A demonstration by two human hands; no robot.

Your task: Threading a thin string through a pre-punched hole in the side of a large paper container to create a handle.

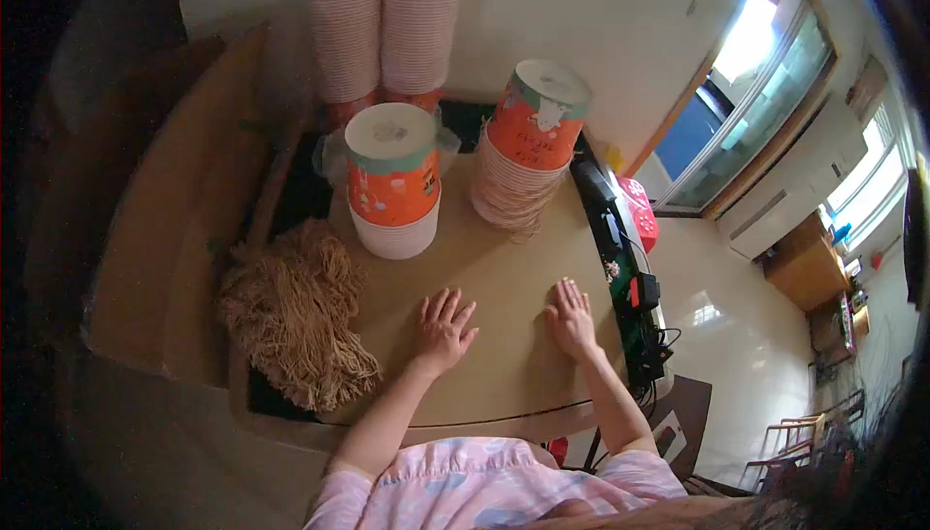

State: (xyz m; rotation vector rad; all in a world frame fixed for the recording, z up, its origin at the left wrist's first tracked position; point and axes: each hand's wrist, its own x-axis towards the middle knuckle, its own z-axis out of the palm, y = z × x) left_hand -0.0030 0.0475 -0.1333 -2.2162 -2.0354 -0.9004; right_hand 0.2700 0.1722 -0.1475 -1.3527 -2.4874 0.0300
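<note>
My left hand (445, 334) lies flat on the tan tabletop (494, 375), fingers spread, with nothing in it. To its left is a loose heap of light brown cords (300, 317). My right hand (573, 319) also rests palm down near the table's right side, fingers stretched out and holding nothing. Beyond my left hand stands an upside-down stack of paper buckets (393, 181), orange and green on top with white rims below. Farther right, a second inverted bucket stack (533, 142) has many strands of cord (509, 205) looped around its lower part.
Tall stacks of nested white buckets (421, 36) rise against the wall. A large cardboard box (174, 230) stands left of the table. Along the right edge lie black adapters and cables (644, 293) and a pink box (637, 210). A glass door (746, 94) is at the back right.
</note>
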